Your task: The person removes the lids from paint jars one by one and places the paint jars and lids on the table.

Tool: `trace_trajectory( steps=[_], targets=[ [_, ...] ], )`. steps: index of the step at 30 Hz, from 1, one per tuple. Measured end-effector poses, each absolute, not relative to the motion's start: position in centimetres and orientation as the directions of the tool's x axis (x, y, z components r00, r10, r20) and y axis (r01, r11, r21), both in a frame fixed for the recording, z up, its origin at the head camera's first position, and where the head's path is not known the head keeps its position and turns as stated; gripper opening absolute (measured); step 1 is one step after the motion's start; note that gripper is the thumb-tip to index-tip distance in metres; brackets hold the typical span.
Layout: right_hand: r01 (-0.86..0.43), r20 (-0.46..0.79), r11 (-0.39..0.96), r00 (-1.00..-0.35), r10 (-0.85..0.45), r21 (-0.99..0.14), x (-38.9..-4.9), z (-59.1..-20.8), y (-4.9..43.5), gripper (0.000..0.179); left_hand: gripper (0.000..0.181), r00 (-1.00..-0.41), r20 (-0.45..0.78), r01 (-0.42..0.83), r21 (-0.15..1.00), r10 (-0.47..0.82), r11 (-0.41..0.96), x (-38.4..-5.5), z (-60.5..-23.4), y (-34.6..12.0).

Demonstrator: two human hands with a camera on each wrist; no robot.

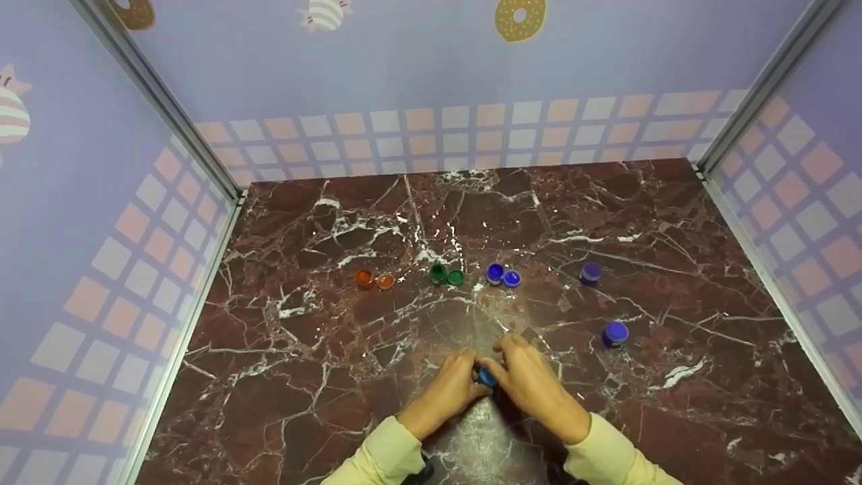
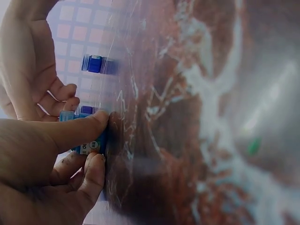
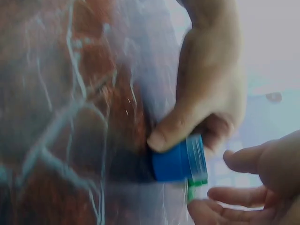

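Note:
A small blue paint pot (image 1: 485,378) with a clear lid is at the near middle of the table. My left hand (image 1: 450,387) grips its body between thumb and fingers, as the left wrist view shows around the pot's label (image 2: 90,147). Beside the lid end is my right hand (image 1: 532,380). In the right wrist view its fingers (image 3: 239,194) are spread and stand apart from the blue pot (image 3: 171,164). The lid is on the pot in that view.
Across the marbled table (image 1: 323,417) stand an orange pot (image 1: 364,279), a green pot (image 1: 438,273) and a dark blue pot (image 1: 495,273), each open beside its lid. Lidded purple (image 1: 590,273) and violet-blue (image 1: 615,333) pots stand at right. Patterned panels (image 1: 431,74) enclose the table.

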State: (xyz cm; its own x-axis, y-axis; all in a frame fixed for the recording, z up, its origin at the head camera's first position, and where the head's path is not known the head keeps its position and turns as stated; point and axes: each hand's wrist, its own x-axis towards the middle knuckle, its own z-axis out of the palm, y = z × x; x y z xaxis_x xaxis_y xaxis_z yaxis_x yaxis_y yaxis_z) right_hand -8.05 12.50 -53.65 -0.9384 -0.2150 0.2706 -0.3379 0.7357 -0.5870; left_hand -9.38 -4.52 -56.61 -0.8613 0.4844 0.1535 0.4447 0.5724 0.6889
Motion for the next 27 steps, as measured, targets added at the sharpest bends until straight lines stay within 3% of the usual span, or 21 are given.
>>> trace_trajectory(
  steps=[11, 27],
  targets=[
    [-0.39, 0.293, 0.863, -0.908, -0.301, -0.322, -6.2, -53.6, 10.5, 0.031, 0.024, -0.848, 0.194, 0.492, 0.632, 0.493, 0.599, -9.3, -56.8, -4.5],
    [-0.508, 0.323, 0.797, -0.853, -0.411, -0.327, -6.7, -53.9, 11.2, 0.024, 0.029, -0.845, 0.2, 0.499, 0.63, 0.496, 0.595, -9.4, -56.8, -4.6]
  ],
)
